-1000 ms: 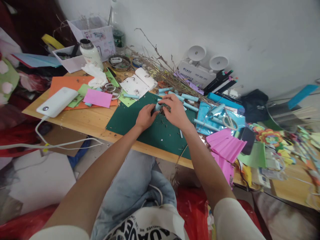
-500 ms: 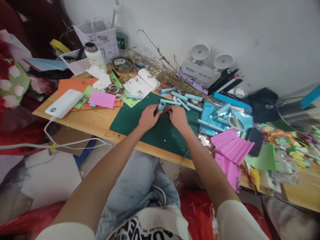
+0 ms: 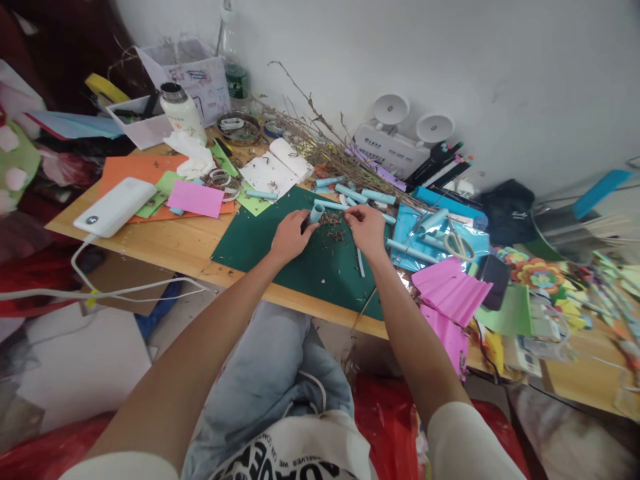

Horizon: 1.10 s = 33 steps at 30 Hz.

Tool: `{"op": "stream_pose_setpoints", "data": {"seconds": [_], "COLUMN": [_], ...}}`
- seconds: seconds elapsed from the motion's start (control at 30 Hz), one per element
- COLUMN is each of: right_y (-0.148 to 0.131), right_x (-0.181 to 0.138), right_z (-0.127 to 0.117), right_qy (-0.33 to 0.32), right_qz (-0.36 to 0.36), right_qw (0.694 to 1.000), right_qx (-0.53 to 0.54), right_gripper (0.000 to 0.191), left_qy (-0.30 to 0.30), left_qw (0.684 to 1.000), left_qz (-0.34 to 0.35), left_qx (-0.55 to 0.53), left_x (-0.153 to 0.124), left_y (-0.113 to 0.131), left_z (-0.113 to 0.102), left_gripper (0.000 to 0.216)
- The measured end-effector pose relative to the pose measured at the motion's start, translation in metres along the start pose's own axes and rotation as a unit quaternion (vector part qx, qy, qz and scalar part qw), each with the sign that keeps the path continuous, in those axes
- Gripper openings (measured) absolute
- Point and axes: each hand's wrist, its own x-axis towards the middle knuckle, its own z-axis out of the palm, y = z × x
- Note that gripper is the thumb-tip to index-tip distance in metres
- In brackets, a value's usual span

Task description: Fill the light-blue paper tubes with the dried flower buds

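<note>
My left hand (image 3: 291, 235) is closed around a short light-blue paper tube (image 3: 316, 213), which stands upright on the dark green cutting mat (image 3: 300, 277). Just right of the tube lies a small heap of brown crumbled plant bits (image 3: 334, 223). My right hand (image 3: 367, 230) hovers at the heap's right side, thumb and fingertips pinched together; what they hold is too small to make out. A thin pale-blue strip (image 3: 361, 262) lies on the mat below that hand. Behind both hands, more blue paper tubes (image 3: 379, 196) lie scattered.
Dry twigs (image 3: 340, 157) are piled along the wall. At left are a white power bank (image 3: 115, 208) with a cable, a pink paper (image 3: 196, 199) and a bottle (image 3: 183, 113). Scissors (image 3: 459, 247) lie on a blue packet at right, near pink folded paper (image 3: 450, 287).
My right hand has moved right, away from the tube, uncovering the brown bits and the thin strip. The left hand still holds the tube. The whole view has shifted slightly.
</note>
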Motion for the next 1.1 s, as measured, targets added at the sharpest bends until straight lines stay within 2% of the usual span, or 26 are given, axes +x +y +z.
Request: {"op": "stream_pose_setpoints", "data": {"seconds": [0.13, 0.23, 0.37, 0.5, 0.6, 0.73, 0.93, 1.1], "right_y": [0.003, -0.003, -0.028, -0.057, -0.069, -0.072, -0.069, -0.065], "right_x": [-0.003, -0.004, -0.005, -0.005, -0.003, 0.001, -0.001, -0.008], "right_z": [0.005, 0.004, -0.003, -0.006, -0.003, 0.003, 0.004, 0.002], "right_qy": [-0.007, 0.010, 0.027, -0.002, -0.038, -0.085, -0.052, -0.077], "right_qz": [-0.017, -0.027, -0.061, -0.112, -0.131, -0.133, -0.162, -0.211], "right_qw": [1.000, 0.999, 0.996, 0.992, 0.989, 0.987, 0.985, 0.973], "right_qx": [0.021, 0.031, 0.059, 0.066, 0.058, 0.027, -0.011, -0.048], "right_gripper": [0.009, 0.009, 0.008, 0.005, 0.006, 0.007, 0.006, 0.011], "left_qy": [0.000, -0.001, 0.001, 0.010, 0.011, 0.012, 0.011, 0.006], "left_qw": [1.000, 1.000, 1.000, 1.000, 1.000, 1.000, 0.999, 1.000], "left_qz": [-0.002, -0.003, 0.012, 0.021, 0.020, 0.021, 0.023, 0.021], "left_qx": [-0.003, -0.003, -0.006, -0.005, -0.009, -0.014, -0.018, -0.017], "left_x": [0.000, 0.000, 0.000, 0.000, -0.001, -0.001, -0.001, -0.001], "left_y": [0.001, 0.001, -0.002, -0.003, -0.003, -0.001, -0.002, -0.001], "left_z": [0.000, 0.000, 0.001, 0.002, 0.002, 0.001, 0.001, 0.000], "left_gripper": [0.021, 0.021, 0.021, 0.018, 0.018, 0.018, 0.020, 0.020]}}
